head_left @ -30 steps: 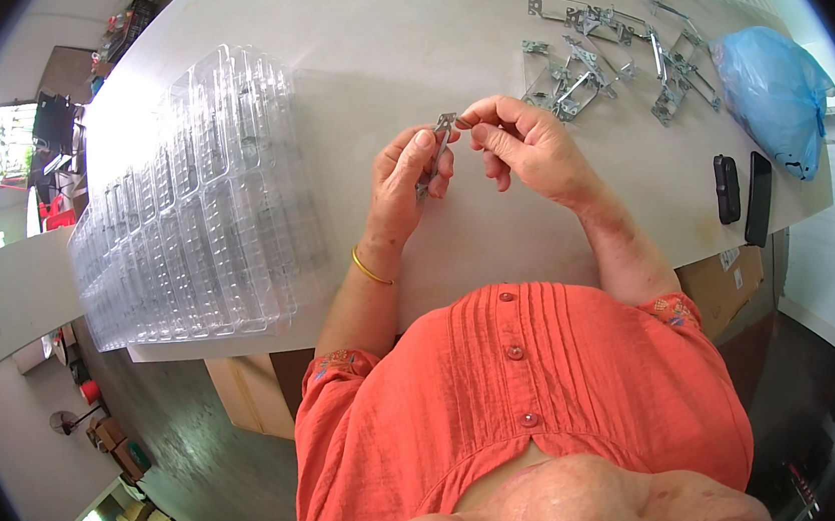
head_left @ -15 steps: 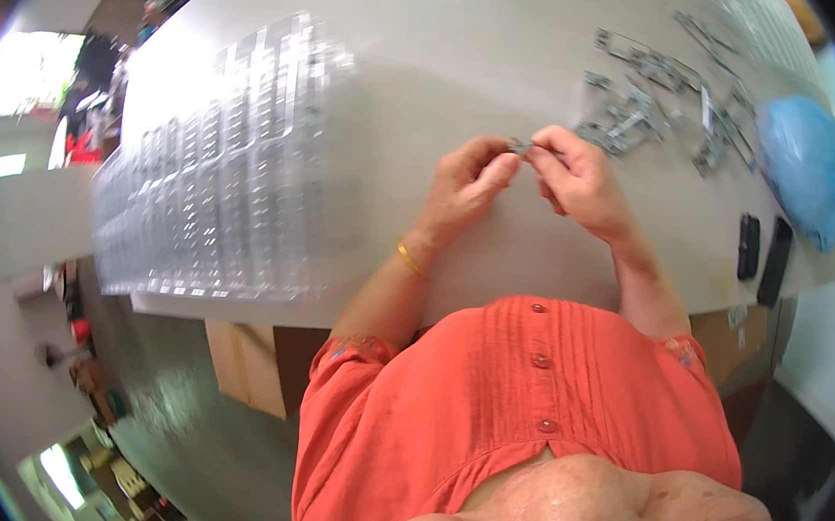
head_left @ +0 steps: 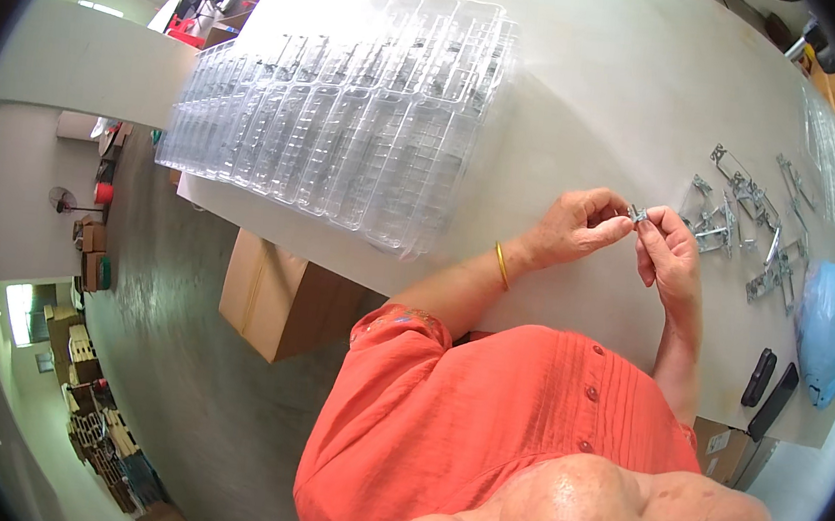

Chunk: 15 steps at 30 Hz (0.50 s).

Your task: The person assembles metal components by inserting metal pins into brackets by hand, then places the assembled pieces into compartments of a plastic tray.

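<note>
Metal pc partly hidden btwn hands, details too sm to tell.

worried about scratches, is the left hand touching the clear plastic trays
Apart: the head view shows a stretch of pale tabletop between the left hand and the nearest edge of the clear plastic trays.

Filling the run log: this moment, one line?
left hand: holding metal part | right hand: holding same part | table: plastic trays, metal brackets

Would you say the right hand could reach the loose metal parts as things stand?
Probably yes: the loose metal parts lie nearby, nothing visible between, though the right hand holds a small metal piece.
</note>
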Tool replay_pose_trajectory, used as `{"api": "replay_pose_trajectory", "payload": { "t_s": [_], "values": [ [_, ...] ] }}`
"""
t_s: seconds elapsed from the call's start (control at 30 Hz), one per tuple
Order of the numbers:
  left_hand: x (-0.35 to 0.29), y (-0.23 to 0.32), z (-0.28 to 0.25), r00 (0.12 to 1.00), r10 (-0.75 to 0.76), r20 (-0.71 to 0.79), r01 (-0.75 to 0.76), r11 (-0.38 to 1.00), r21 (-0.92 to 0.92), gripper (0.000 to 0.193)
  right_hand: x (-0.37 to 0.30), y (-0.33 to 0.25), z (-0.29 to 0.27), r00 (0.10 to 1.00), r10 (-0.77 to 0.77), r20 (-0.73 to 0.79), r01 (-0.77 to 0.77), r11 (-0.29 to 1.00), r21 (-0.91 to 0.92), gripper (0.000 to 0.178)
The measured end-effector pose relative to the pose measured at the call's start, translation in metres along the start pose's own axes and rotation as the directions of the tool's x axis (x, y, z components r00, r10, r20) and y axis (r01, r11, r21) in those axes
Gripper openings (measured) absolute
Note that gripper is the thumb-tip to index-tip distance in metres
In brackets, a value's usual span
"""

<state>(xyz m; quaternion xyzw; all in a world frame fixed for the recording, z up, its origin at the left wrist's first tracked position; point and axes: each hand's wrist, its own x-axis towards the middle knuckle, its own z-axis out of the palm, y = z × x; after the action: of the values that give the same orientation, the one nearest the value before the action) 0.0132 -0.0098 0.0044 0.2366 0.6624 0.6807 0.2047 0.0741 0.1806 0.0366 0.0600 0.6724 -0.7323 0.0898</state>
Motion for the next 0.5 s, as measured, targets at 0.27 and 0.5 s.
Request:
{"api": "replay_pose_trajectory", "payload": {
  "t_s": [0.27,0.5],
  "values": [
    [0.002,-0.01,0.004,0.998,0.015,-0.055,-0.018,0.998,-0.058,0.022,0.001,0.0,-0.002,0.999,-0.033,-0.019,0.032,0.997,-0.075,0.014],
    [0.005,-0.008,0.005,0.987,0.005,-0.159,-0.015,0.998,-0.062,0.025,0.002,-0.004,-0.011,0.997,-0.032,-0.077,0.03,0.999,-0.026,0.016]
  ]
}}
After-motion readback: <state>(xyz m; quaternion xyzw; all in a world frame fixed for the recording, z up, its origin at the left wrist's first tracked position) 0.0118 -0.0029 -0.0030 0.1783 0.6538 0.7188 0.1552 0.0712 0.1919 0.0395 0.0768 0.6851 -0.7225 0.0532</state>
